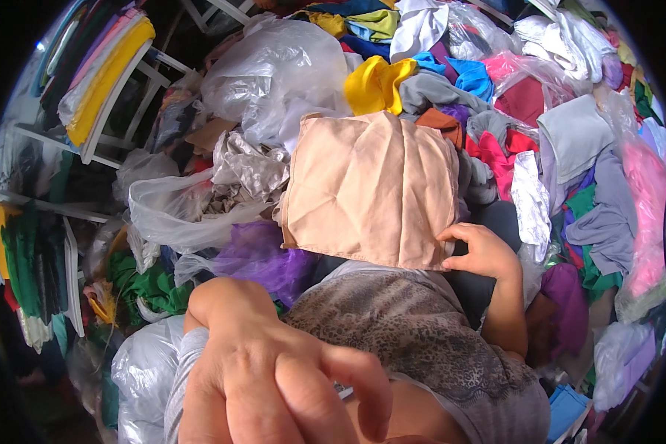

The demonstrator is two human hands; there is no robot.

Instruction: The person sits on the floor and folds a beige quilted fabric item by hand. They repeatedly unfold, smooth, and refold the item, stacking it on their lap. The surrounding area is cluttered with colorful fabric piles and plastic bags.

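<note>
Right hand, right of centre: fingers curled, pinching the lower right corner of a folded peach-beige fabric piece. Fabric sits at frame centre, roughly square, creased, lying flat over the person's lap, upper edge resting against the clothes heap.

Left hand, bottom centre, very close to the camera and blurred: fingers half bent and pointing right, nothing visibly in it. Cannot tell if it touches anything beneath.

Below the fabric: grey-brown leopard-print garment on the person's body, between the two hands.

Around it:
- Crumpled clear plastic bags, upper centre-left, just beside the fabric's upper left corner.
- Yellow cloth bunch, directly above the fabric's top edge.
- Purple sheer fabric, left of the fabric's lower left corner, touching it or nearly so.
- Mixed heap of coloured garments, red, grey, blue, pink, white, filling the upper right and right side.
- Green cloth, lower left.
- White slatted rack with stacked folded cloth, yellow on top, upper left, well apart from both hands.
</note>
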